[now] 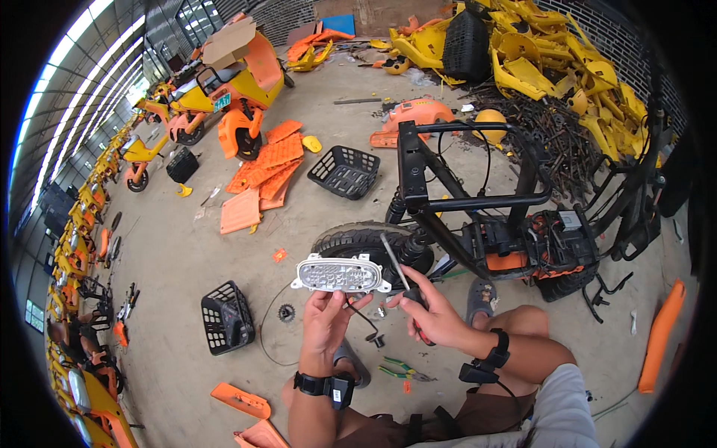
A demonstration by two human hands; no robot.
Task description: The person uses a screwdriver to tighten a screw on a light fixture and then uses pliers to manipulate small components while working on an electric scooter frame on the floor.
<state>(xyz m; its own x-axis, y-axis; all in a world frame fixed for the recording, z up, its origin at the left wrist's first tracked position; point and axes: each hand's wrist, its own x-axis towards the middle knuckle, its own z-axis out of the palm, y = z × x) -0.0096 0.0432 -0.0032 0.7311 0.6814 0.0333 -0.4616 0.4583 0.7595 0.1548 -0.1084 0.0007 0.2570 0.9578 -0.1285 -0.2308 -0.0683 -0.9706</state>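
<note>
From the head view I see my left hand [326, 319] raised in front of me, fingers curled up and pinching the lower edge of an oblong grey lamp unit [340, 274] with a clear, studded lens; the lamp unit is held in the air, face toward me, just in front of the black front tyre [366, 243] of a stripped scooter frame [478, 201]. A thin black cable [364, 317] hangs from the lamp unit down past my left thumb. My right hand [433, 313] is closed round the dark handle of a screwdriver [399, 280], whose shaft slants up and to the left so that its tip sits near the right end of the lamp unit; I cannot tell whether the tip actually touches it. Both wrists carry black straps. On the concrete floor [187, 261] between my knees lies a pair of green-handled pliers [399, 369], and just to the left of my left forearm is a small black sprocket [286, 313]. Further left stands a black plastic basket [226, 317], and a second black basket [345, 172] sits well beyond the tyre, beside a stack of orange panels [265, 175]. A heap of yellow body panels [553, 60] fills the far right corner, and a row of orange and yellow scooters [82, 224] runs along the left wall.
</note>
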